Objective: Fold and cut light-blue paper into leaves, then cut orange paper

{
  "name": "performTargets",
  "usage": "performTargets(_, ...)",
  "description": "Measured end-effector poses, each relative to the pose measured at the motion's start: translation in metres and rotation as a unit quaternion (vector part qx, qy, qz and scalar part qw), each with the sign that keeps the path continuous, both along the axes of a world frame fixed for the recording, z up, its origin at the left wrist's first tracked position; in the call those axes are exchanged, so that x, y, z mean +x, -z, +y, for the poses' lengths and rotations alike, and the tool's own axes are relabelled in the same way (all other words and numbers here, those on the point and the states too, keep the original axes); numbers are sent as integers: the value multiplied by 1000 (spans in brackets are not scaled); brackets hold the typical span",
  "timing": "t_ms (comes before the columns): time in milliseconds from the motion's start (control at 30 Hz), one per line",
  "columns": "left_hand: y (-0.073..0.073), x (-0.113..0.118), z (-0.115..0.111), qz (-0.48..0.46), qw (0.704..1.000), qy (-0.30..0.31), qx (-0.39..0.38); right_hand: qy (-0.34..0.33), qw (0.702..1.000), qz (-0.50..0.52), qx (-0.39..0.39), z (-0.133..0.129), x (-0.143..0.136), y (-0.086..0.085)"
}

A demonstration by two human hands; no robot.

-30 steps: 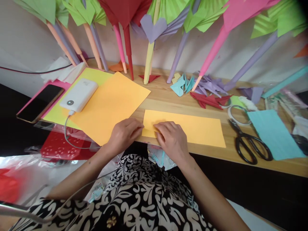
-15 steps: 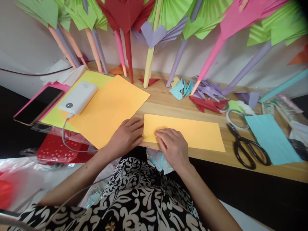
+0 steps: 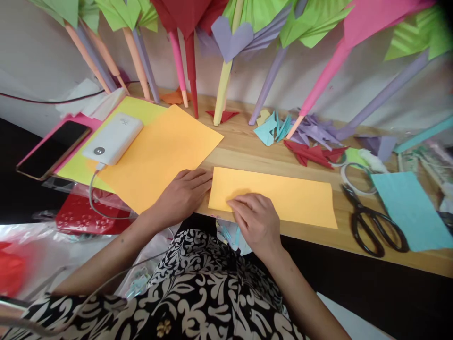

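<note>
A long strip of orange-yellow paper (image 3: 300, 198) lies near the front edge of the wooden table (image 3: 244, 156). My right hand (image 3: 256, 219) rests on its left part, fingers curled and pressed together on the paper; whether they pinch anything is hidden. Flat on the table at the strip's left end is my left hand (image 3: 187, 193), fingers spread slightly and holding nothing. Just behind it is a larger orange sheet (image 3: 166, 146), partly over a yellow-green sheet (image 3: 145, 107).
Black scissors (image 3: 371, 222), a roll of tape (image 3: 357, 179) and blue paper (image 3: 414, 208) lie to the right. A white power bank (image 3: 115, 137) and a phone (image 3: 53, 148) sit left. Paper flowers on stems and folded scraps line the back.
The view has shifted slightly, so the scissors and blue paper appear farther right. My left hand sits slightly apart from the strip's left end, which it touched before.
</note>
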State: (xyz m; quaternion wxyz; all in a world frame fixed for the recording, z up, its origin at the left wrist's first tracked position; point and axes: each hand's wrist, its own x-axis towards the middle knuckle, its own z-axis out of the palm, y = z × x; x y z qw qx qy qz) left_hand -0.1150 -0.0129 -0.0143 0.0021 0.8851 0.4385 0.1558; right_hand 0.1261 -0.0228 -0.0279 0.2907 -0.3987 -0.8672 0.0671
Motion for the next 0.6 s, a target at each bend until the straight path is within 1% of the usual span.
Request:
performTargets(267,1,-5,3,17,1000,5,18,-18,1000,-11,10,0,0,-2)
performTargets(600,3,-6,3,-1,1000,2,11,-19,1000,-4,25,-1,-1,-1)
